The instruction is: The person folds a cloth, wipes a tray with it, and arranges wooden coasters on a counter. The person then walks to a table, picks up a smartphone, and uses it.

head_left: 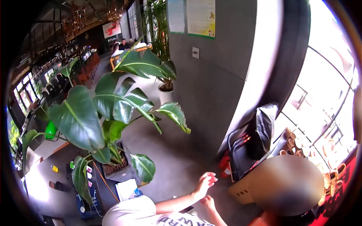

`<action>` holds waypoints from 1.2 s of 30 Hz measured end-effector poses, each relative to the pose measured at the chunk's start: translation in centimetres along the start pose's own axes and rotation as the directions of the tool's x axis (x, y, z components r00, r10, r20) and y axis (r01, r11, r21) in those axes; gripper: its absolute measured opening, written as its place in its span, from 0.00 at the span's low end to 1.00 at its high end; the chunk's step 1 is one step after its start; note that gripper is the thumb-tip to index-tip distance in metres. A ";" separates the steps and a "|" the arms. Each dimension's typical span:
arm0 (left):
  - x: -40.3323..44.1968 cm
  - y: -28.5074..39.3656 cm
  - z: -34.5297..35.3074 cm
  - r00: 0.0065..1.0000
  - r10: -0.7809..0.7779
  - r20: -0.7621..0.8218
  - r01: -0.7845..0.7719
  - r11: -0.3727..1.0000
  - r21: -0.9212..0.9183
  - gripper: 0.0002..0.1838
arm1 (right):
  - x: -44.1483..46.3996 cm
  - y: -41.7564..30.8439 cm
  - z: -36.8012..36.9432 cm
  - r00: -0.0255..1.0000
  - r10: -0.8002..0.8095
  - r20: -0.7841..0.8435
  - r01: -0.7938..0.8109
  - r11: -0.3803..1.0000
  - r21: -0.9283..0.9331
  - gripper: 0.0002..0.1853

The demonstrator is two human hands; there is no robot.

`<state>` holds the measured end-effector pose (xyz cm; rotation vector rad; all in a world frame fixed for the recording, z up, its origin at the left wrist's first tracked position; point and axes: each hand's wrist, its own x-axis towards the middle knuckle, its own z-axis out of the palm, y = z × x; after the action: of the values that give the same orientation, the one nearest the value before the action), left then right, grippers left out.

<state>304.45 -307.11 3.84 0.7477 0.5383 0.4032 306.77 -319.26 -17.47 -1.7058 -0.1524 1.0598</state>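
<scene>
Near the bottom centre, my left hand [205,184] reaches out from a white short sleeve [130,209]. Its fingers are apart and lightly bent, with nothing between them. Just below it is my right hand [207,202], raised on a bent forearm. Its fingers look partly curled, too small and bright to make out, and I see no object in it. The two hands seem close but apart, over the grey floor [166,158]. To their left, a white paper or notebook [127,189] lies beside a blue object [137,192].
A large leafy plant stands in a grey pot [120,174] on the left. A dark table [64,169] holds small items and a cable. At right are a blurred oval [286,184], a cardboard box [241,191] and a black bag [266,126]. People sit far back.
</scene>
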 end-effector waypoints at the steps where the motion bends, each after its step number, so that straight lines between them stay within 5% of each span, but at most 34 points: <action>1: 1.7 1.7 0.9 0.995 0.101 0.010 -0.101 0.994 0.043 0.10 | 1.6 -2.2 0.4 1.000 0.008 0.028 -0.013 0.985 0.174 0.09; 4: 7.7 10.8 2.8 0.857 0.508 0.088 -0.512 0.858 0.042 0.15 | 6.3 -9.1 1.6 0.995 -0.065 0.076 0.053 0.989 0.139 0.08; 6: 10.2 19.4 6.2 0.649 0.754 0.101 -0.706 0.646 -0.288 0.23 | 10.1 -13.3 3.2 0.990 -0.071 0.119 0.045 0.977 0.208 0.09; 10: 15.9 30.9 10.8 0.134 0.990 0.033 -0.920 0.136 -0.368 0.41 | 17.2 -22.0 4.5 0.977 -0.072 0.201 0.052 0.993 0.102 0.09; 13: 20.3 36.4 11.7 0.115 0.993 -0.020 -0.894 0.095 -0.438 0.46 | 23.0 -29.9 5.5 0.963 -0.191 0.192 0.171 0.979 0.112 0.10; 16: 25.9 39.9 11.3 -0.015 0.963 -0.268 -0.910 -0.124 -0.395 0.45 | 25.6 -40.0 7.3 0.945 -0.316 0.084 0.315 0.949 0.017 0.10; 17: 28.2 40.7 10.8 -0.107 0.955 -0.276 -0.892 -0.215 -0.397 0.38 | 27.6 -41.6 7.6 0.942 -0.319 0.102 0.312 0.947 0.082 0.11; 21: 35.4 45.7 8.3 -0.318 0.905 -0.284 -0.863 -0.400 -0.309 0.34 | 35.2 -43.7 10.0 0.954 -0.291 0.075 0.264 0.930 0.254 0.11; 24: 40.5 49.2 5.7 -0.404 0.869 -0.286 -0.870 -0.462 -0.173 0.33 | 40.3 -46.1 13.1 0.964 -0.171 0.206 0.162 0.985 0.058 0.10; 26: 43.7 51.4 4.3 -0.489 0.827 -0.277 -0.838 -0.534 -0.115 0.34 | 44.2 -48.7 15.7 0.948 -0.154 0.277 0.116 0.982 0.149 0.10; 29: 48.1 55.8 2.7 -0.634 0.759 -0.150 -0.755 -0.649 -0.092 0.36 | 50.1 -54.6 19.0 0.887 -0.205 0.415 0.185 0.979 0.087 0.10; 36: 54.8 63.9 -5.9 -0.785 0.617 -0.064 -0.619 -0.773 0.139 0.37 | 61.4 -63.6 28.1 0.755 -0.238 0.611 0.284 0.958 0.021 0.10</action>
<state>334.56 -232.55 29.51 1.0096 -0.5574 2.7310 347.94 -237.77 -1.02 -1.2919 -0.8349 1.3677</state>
